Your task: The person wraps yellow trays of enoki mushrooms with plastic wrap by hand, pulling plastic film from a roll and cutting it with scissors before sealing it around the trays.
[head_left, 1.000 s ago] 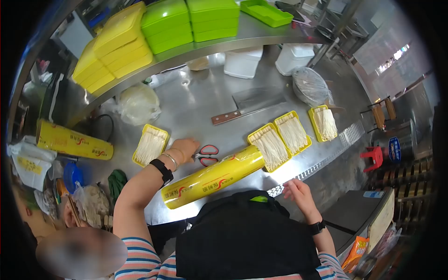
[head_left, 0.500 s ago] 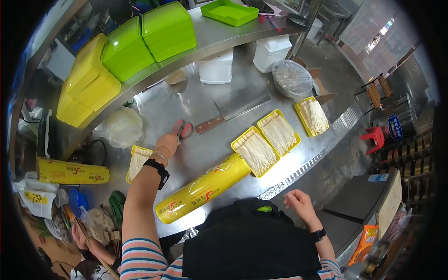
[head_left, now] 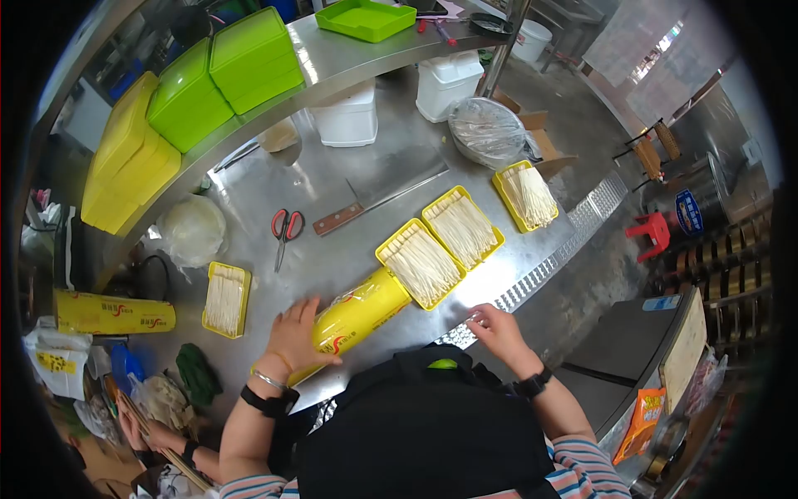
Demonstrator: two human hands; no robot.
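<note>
Closest in, a black apron point(head_left: 399, 432) stood at the near edge of the steel table point(head_left: 332, 266). Right hand point(head_left: 501, 334) hung by that edge, fingers curled, tips near the thumb; couldn't tell if anything thin was pinched there. Left hand point(head_left: 291, 339) lay over the near-left end of a yellow cling film roll point(head_left: 366, 314), fingers spread, not wrapped round it; couldn't tell how hard it pressed. Roll was on its side on the table's near part. Past it: nearer yellow tray point(head_left: 447, 291) of enoki mushrooms point(head_left: 422, 262) right at the roll's far end, second yellow tray point(head_left: 486, 255) snug beside that, another tray point(head_left: 245, 303) off left. Farther, red-and-black scissors point(head_left: 287, 229), wood-handled cleaver point(head_left: 382, 183), then green boxes point(head_left: 256, 62) on the raised shelf point(head_left: 332, 50). Risks, my call: a shove along the roll could have bumped the nearer tray and spilled mushrooms; round and close to the edge, the roll might have rolled off toward the apron; scissor tips faced the left hand's side, so a careless reach risked a nick. Roll's long axis ran slantwise, near left to far right, its far end aimed at the nearer tray.
</note>
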